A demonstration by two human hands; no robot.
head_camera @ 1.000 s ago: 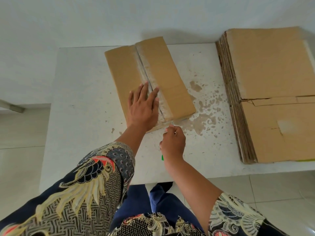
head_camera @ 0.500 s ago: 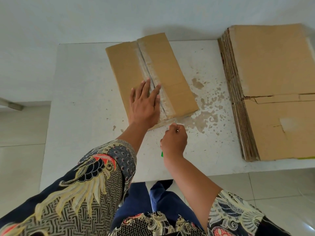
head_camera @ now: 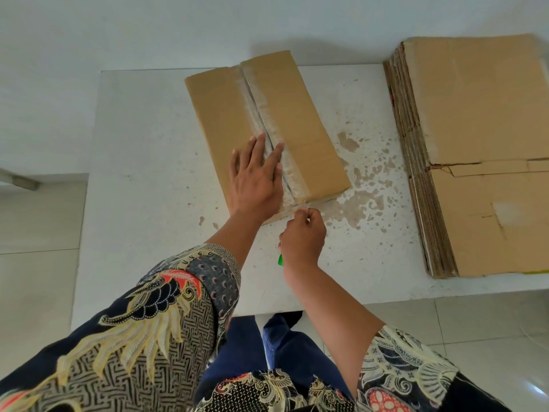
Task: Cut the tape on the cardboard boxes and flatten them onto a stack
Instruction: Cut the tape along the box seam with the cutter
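One taped cardboard box lies under the left hand, which presses flat on it. One stack of flattened cardboard sits well to the right of the right hand; its sheets are too many and too thin to count. One green-handled cutter is gripped in that right hand. One white table bears all. Two hands.
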